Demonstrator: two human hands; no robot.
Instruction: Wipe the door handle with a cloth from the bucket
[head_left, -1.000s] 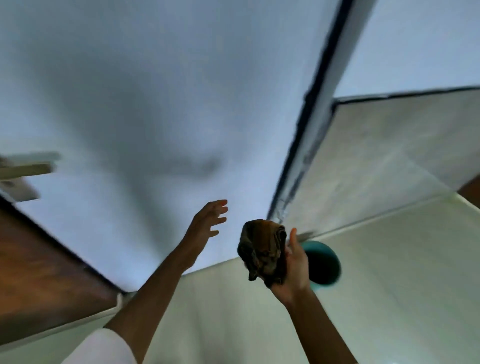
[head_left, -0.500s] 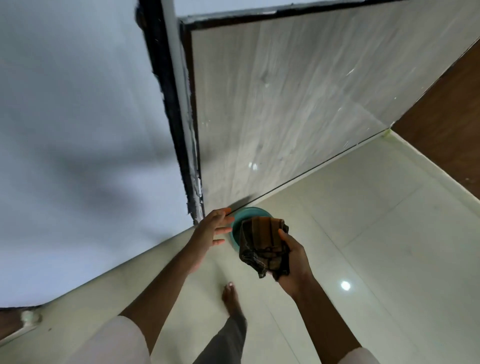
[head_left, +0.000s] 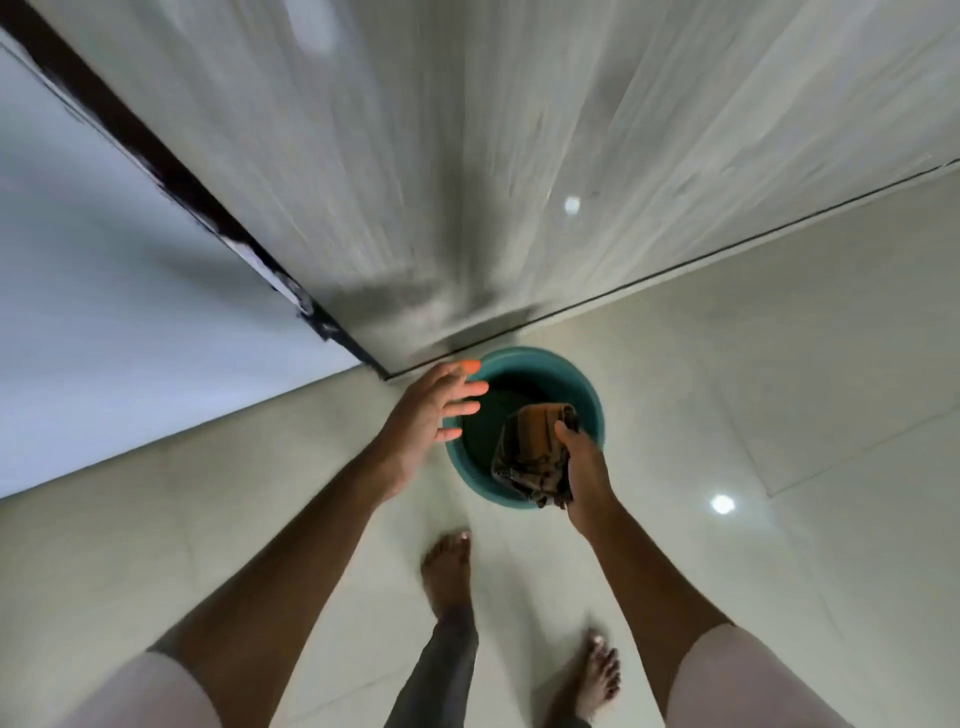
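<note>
Crumpled striped cloth (head_left: 535, 457) above round bucket (head_left: 587, 395)

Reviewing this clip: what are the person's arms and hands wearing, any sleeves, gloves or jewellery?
Both arms are bare from the elbow down, with short, light-coloured sleeves at the upper arms. The left hand and right hand are bare: no gloves, and no rings, watch or bracelets visible. The frame is slightly motion-blurred, so fine details could be missed.

left hand (head_left: 434, 410): empty, fingers spread | right hand (head_left: 584, 467): closed in a grip, arm extended
</note>
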